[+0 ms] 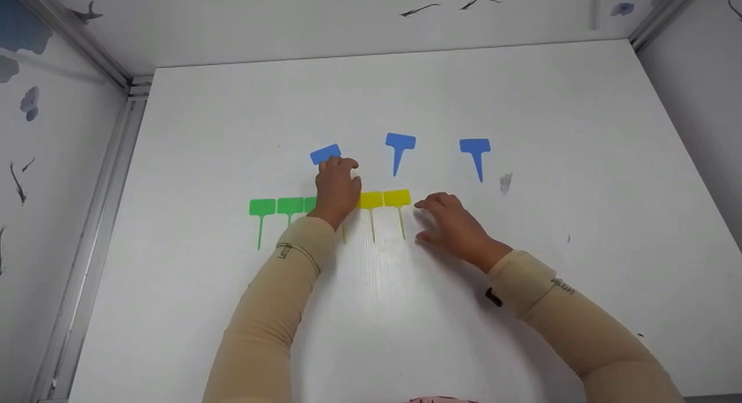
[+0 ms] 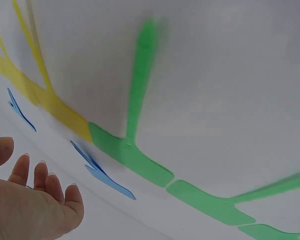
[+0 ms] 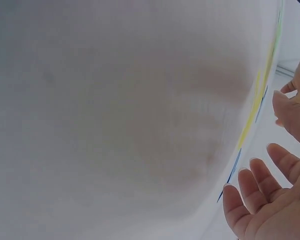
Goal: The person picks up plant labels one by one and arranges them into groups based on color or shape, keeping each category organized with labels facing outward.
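My left hand (image 1: 338,185) hovers over the row of tags, its loosely bent fingers at the lower edge of the left blue T-shaped plant tag (image 1: 324,153), whose stem it hides in the head view. In the left wrist view a gap shows between those fingers and the blue tag (image 2: 110,181). Beneath the hand, three green tags (image 1: 262,207) and three yellow tags (image 1: 397,198) lie side by side, stems towards me; the hand and sleeve cover part of them. Just right of the last yellow tag is my right hand (image 1: 455,226), fingers relaxed and apart, holding nothing.
Two more blue tags, a middle one (image 1: 400,141) and a right one (image 1: 475,146), lie farther back on the white table (image 1: 550,113). A grey smudge (image 1: 506,182) marks the surface near the right one. Panels with floral prints border the table at the back and sides.
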{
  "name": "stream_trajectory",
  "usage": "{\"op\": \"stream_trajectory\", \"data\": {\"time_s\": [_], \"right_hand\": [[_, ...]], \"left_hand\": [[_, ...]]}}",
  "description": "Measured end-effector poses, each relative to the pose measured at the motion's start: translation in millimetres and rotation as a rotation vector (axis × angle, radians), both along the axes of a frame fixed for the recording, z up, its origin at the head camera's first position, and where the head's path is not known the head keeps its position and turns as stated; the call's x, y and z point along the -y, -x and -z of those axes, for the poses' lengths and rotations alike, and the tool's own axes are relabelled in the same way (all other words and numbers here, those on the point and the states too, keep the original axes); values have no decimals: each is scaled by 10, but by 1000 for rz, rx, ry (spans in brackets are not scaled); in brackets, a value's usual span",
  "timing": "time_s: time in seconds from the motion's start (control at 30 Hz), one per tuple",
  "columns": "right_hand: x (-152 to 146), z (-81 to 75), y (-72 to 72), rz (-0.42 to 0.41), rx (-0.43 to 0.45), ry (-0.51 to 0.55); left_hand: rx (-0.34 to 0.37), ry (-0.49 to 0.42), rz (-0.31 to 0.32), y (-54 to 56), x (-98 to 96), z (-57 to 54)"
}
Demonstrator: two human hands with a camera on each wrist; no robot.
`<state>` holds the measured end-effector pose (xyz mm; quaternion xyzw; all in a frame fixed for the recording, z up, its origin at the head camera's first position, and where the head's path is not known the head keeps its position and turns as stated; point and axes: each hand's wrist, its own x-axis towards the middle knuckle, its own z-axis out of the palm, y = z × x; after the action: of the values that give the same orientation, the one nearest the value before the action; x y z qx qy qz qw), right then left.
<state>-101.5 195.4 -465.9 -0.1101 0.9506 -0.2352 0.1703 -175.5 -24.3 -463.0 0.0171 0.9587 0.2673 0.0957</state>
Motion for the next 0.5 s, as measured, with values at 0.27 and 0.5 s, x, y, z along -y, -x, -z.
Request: {"op": "stream_trajectory", "data": {"time_s": [0.27,0.5], "right_hand": [[46,15,7,-15,-1,1],[66,23,26,-21,-5,5]], "left_hand": [[8,-16,-71,60,180,12],[26,-13,-123,113,313,27]]}}
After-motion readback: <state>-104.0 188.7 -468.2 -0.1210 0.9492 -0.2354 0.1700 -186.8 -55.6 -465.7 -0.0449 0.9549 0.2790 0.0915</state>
